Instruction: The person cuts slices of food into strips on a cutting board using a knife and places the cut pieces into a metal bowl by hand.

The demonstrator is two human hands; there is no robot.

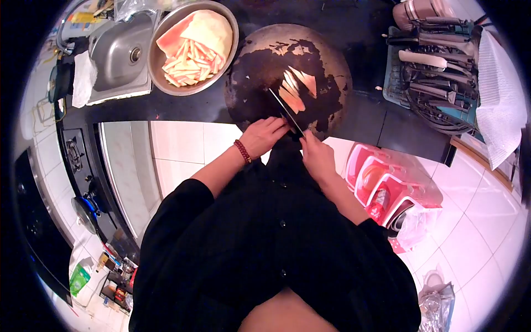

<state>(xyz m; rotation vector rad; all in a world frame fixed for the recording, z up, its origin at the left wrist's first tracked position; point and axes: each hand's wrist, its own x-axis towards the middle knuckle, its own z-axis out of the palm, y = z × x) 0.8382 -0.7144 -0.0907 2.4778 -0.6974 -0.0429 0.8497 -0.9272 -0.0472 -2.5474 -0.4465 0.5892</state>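
Observation:
My right hand (317, 155) is closed round the handle of a kitchen knife (285, 109), whose blade points away and to the left over a round, worn, dark cutting board (254, 47). My left hand (265, 136), with a red bead bracelet at the wrist, has its fingers bent together at the board's near edge, close against the blade. Whatever lies under those fingers is hidden. Just beyond the blade lie several pale pink food strips (291, 95) and a wedge-shaped piece (304, 80); I cannot tell their kind.
A metal bowl (234, 41) at the left of the board holds a large pale slab and many cut strips. Farther left is a steel sink (113, 52). A dish rack (394, 72) with utensils stands at right. Pink bins (406, 174) sit below the counter, and a stove (77, 152) at left.

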